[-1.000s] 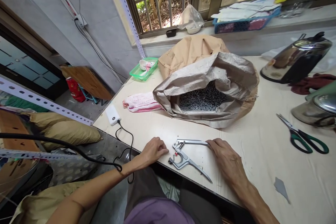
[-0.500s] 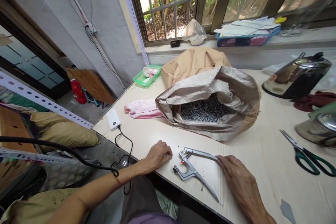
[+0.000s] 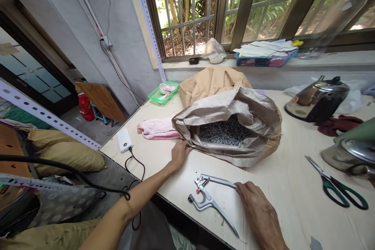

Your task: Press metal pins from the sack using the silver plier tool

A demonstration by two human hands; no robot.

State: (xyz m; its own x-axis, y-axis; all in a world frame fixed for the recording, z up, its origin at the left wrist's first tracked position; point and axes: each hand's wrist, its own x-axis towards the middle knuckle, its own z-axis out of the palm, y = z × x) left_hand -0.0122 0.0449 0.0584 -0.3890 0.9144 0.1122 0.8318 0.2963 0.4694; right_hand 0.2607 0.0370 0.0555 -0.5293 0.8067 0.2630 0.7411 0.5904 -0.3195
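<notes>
My left hand [image 3: 179,154] reaches forward over the table, its fingers closed at the lower left edge of a grey-brown sack [image 3: 216,105]; the fingertips are partly hidden. The sack's mouth gapes toward me, full of small dark metal pieces [image 3: 224,129] that look like screws or rivets. Nearer to me lie grey metal hand pliers [image 3: 209,199] with a spring and a red part by the head, their handles spread. At the end of the upper handle, my right hand [image 3: 259,213] has its fingers curled together on it. The hand itself rests on the table.
Green-handled scissors [image 3: 336,185], a kettle [image 3: 319,99] and a steel pot [image 3: 351,154] stand or lie at the right. A white power bank [image 3: 124,140] with a black cable, a pink-white cloth [image 3: 158,129] and a green basket [image 3: 164,93] are left of the sack.
My left hand has moved forward from beside the pliers to the sack's lower left edge. My right hand stays at the pliers' handle. The view has tilted up slightly.
</notes>
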